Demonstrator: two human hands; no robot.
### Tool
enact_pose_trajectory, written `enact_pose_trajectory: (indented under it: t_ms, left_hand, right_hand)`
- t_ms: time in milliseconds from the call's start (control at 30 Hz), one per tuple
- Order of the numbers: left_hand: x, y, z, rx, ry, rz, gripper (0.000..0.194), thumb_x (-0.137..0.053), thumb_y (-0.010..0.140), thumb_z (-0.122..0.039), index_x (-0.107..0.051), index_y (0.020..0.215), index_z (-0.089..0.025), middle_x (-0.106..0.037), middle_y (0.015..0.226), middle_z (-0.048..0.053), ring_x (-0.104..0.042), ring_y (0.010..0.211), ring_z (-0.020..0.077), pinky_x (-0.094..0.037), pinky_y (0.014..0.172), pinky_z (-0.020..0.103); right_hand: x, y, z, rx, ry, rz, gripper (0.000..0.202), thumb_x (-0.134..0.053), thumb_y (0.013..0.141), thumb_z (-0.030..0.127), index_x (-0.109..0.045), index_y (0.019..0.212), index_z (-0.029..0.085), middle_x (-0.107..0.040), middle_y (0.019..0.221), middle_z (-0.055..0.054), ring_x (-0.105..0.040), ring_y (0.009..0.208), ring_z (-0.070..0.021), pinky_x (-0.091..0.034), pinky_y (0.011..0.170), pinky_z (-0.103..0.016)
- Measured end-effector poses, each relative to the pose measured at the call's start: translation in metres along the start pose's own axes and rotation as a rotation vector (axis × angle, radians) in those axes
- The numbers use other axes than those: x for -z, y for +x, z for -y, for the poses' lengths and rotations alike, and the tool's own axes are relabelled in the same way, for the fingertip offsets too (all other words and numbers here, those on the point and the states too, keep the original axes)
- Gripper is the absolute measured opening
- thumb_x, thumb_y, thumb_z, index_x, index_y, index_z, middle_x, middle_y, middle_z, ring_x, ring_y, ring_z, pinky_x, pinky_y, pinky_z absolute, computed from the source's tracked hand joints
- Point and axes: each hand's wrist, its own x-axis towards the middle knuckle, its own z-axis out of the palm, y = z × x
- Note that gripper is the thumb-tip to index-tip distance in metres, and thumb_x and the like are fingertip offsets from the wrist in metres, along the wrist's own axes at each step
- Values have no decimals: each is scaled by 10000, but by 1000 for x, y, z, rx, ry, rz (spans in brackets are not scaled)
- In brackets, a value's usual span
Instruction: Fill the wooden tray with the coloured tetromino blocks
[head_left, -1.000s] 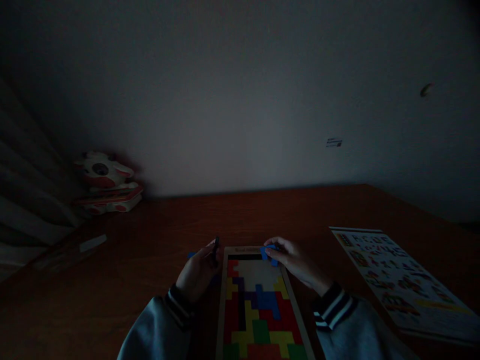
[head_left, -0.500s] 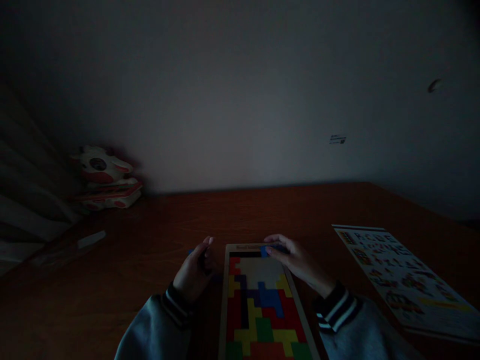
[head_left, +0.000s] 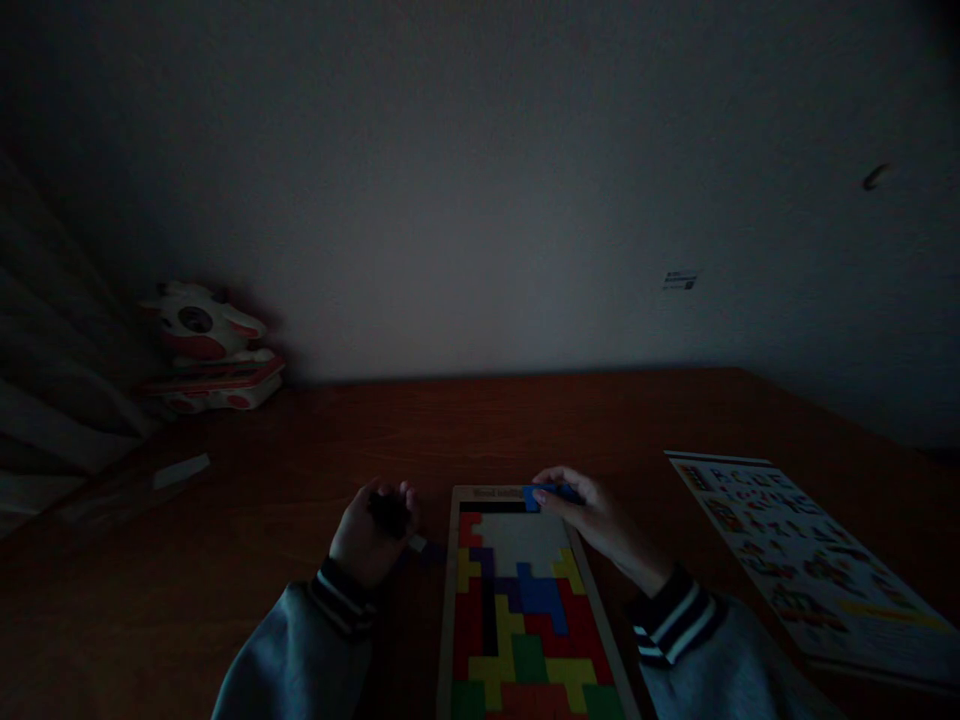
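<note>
A wooden puzzle board (head_left: pixel 454 600) filled with coloured block pieces lies lengthwise before me, its far middle part showing bare pale wood. At its far right corner, my right hand (head_left: pixel 589 510) pinches a blue puzzle piece (head_left: pixel 532 498) between thumb and fingers. Left of the board my left hand (head_left: pixel 371 535) is turned partly palm up, fingers curled about a dark puzzle piece (head_left: pixel 390 514) whose outline is hard to make out. Beside that hand, a purple piece (head_left: pixel 433 552) and a small pale bit (head_left: pixel 417 544) lie near the board's left edge.
A printed picture sheet (head_left: pixel 795 560) lies on the brown table (head_left: pixel 360 420) at right. A cow-shaped toy keyboard (head_left: pixel 217 345) stands at the back left by a curtain (head_left: pixel 52 380). A white strip (head_left: pixel 181 470) lies nearer. Behind the table rises a wall (head_left: pixel 480 200).
My left hand has moved slightly left and turned its palm upward, bringing the dark piece into view. My right hand stays at the board's far right corner with the blue piece.
</note>
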Motion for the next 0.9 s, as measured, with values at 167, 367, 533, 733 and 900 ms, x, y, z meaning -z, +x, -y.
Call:
enact_pose_trajectory:
  t_ms: [167, 367, 533, 733, 900]
  left_hand:
    - [4, 3, 5, -82, 38, 111, 368, -360, 957, -207, -423, 596, -172, -437, 542, -20, -453, 439, 105, -426, 417, 214]
    - [6, 6, 14, -97, 146, 183, 316, -429, 922, -226, -425, 609, -181, -364, 491, -52, -324, 352, 85, -264, 347, 191]
    - [5, 6, 18, -69, 165, 188, 297, -449, 912, -221, -421, 620, -176, -367, 505, -56, -323, 358, 74, -249, 357, 179]
    - [5, 6, 19, -41, 193, 178, 330, -393, 948, -239, -412, 625, -176, -363, 505, -57, -316, 353, 71, -249, 358, 186]
    - [7, 7, 20, -40, 230, 192, 325, -376, 960, -247, -420, 646, -177, -380, 518, -56, -328, 361, 72, -266, 371, 188]
  right_hand:
    - [8, 1, 1, 41, -119, 0, 253, -560, 864, 432, -680, 965, 233, -712, 992, -50, -645, 960, -237, -471, 860, -372]
    - [14, -3, 6, 109, -263, 43, 337, -539, 896, 421, -633, 1163, 236, -688, 1161, -68, -631, 1069, -229, -479, 925, -378]
    - [20, -9, 10, 309, -566, 106, 243, -520, 926, 328, -689, 1098, 298, -720, 1008, -34, -665, 939, -209, -499, 839, -339]
    - [27, -13, 14, 347, -793, 155, 222, -539, 919, 287, -721, 1044, 300, -653, 885, -30, -639, 817, -188, -480, 717, -296]
    - [29, -15, 12, 293, -821, 230, 234, -593, 880, 381, -716, 1058, 293, -640, 927, -43, -635, 842, -205, -474, 735, -309]
